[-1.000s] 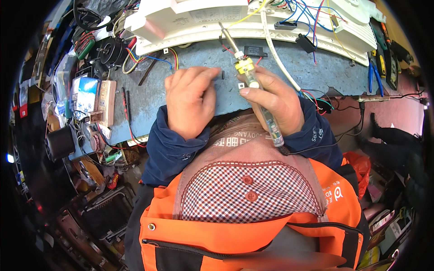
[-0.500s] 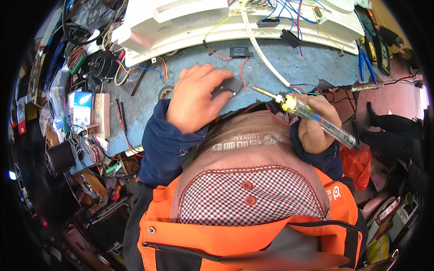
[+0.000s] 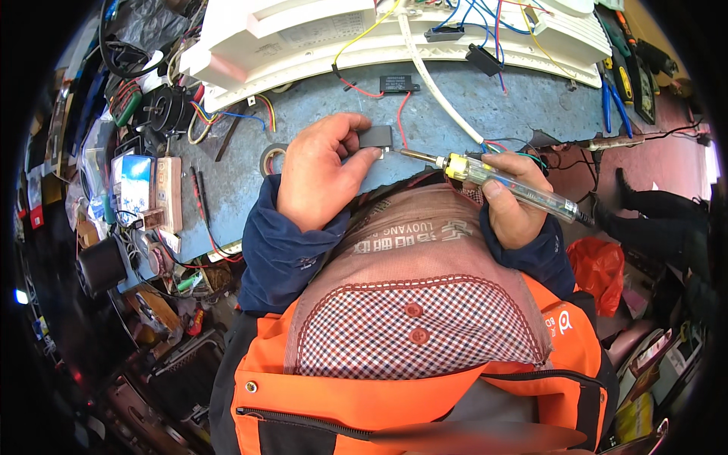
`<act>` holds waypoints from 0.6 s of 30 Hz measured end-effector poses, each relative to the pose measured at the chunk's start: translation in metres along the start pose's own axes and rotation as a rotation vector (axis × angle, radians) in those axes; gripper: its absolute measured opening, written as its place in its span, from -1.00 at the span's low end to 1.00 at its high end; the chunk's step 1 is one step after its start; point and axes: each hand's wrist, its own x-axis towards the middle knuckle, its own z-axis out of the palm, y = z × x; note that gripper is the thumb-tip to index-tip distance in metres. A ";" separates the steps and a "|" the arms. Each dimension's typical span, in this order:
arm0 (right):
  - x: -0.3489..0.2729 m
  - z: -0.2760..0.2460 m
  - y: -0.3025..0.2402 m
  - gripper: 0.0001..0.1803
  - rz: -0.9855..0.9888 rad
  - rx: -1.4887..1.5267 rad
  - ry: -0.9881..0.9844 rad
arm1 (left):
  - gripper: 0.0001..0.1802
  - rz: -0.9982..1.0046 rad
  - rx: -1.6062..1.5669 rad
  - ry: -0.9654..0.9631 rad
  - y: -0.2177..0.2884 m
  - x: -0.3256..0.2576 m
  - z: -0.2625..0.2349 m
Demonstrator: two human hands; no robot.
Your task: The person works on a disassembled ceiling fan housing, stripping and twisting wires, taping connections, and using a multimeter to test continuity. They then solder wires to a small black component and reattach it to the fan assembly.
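Between the thumb and fingers of my left hand [image 3: 318,173] is a small black box-shaped capacitor [image 3: 375,136], held just over the bench's near edge. My right hand [image 3: 519,199] is closed round a soldering iron [image 3: 459,167] with a clear handle and a yellow collar. Its metal tip points left, close to the capacitor's lower right corner; whether they touch I cannot tell. Beyond them lies a second black capacitor [image 3: 399,84] with red wires, one of which [image 3: 403,125] hangs down close to the iron's tip.
A large white plastic housing [image 3: 296,34] with loose wires fills the bench's far side, and a white cable [image 3: 440,91] runs from it. A tape roll [image 3: 274,158], meter probes [image 3: 202,199] and a black motor [image 3: 168,110] lie left. Blue-handled pliers [image 3: 616,114] are at right.
The capacitor in my left hand has moved left and turned more level. My right hand has brought the iron left, so its tip is now close to the capacitor's lower corner.
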 end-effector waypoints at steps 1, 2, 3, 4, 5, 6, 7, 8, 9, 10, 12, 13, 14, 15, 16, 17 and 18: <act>0.001 0.001 -0.002 -0.66 0.024 0.013 -0.006 | -0.66 -0.013 -0.004 0.000 0.001 0.000 0.000; 0.001 0.000 0.001 -0.66 0.003 0.023 -0.005 | -0.67 -0.024 -0.008 0.000 0.001 0.000 0.001; 0.000 -0.001 0.007 -0.66 -0.018 0.032 -0.004 | -0.67 -0.029 -0.010 0.002 0.001 0.000 0.001; 0.000 -0.002 0.010 -0.66 -0.039 0.042 -0.003 | -0.67 -0.034 -0.012 0.004 0.000 0.000 0.002; 0.000 -0.001 0.010 -0.66 -0.051 0.084 0.006 | -0.67 -0.040 -0.012 0.007 0.000 0.000 0.002; 0.001 -0.001 0.009 -0.66 -0.064 0.126 0.014 | -0.67 -0.036 -0.006 0.009 0.001 0.000 0.001; 0.002 0.000 0.009 -0.66 -0.076 0.168 0.023 | -0.67 -0.032 0.000 0.011 0.002 0.000 0.000; 0.003 0.002 0.006 -0.66 -0.053 0.173 0.015 | -0.67 -0.027 0.005 0.012 0.004 0.000 0.000; 0.003 0.004 0.003 -0.66 -0.030 0.177 0.007 | -0.67 -0.016 0.023 0.018 0.005 0.000 0.000; 0.004 0.005 0.001 -0.66 -0.006 0.182 -0.001 | -0.67 -0.005 0.041 0.024 0.006 0.000 0.001; 0.004 0.005 0.001 -0.68 0.000 0.178 -0.001 | -0.67 0.036 0.073 0.048 0.007 -0.001 0.001; 0.005 0.005 0.001 -0.68 0.004 0.175 -0.001 | -0.68 0.067 0.087 0.065 0.006 -0.001 0.002; 0.005 0.004 0.001 -0.68 0.007 0.166 -0.010 | -0.68 0.098 0.100 0.081 0.006 -0.001 0.002; 0.006 0.003 0.000 -0.69 0.011 0.156 -0.019 | -0.67 0.115 0.119 0.079 0.005 -0.001 0.002; 0.006 0.002 0.000 -0.69 0.014 0.146 -0.028 | -0.67 0.132 0.138 0.077 0.003 -0.001 0.002; 0.006 0.001 0.000 -0.69 0.005 0.132 -0.036 | -0.66 0.149 0.158 0.074 0.002 -0.001 0.002; 0.007 -0.001 0.001 -0.69 -0.004 0.118 -0.043 | -0.66 0.157 0.135 0.092 0.003 -0.002 0.003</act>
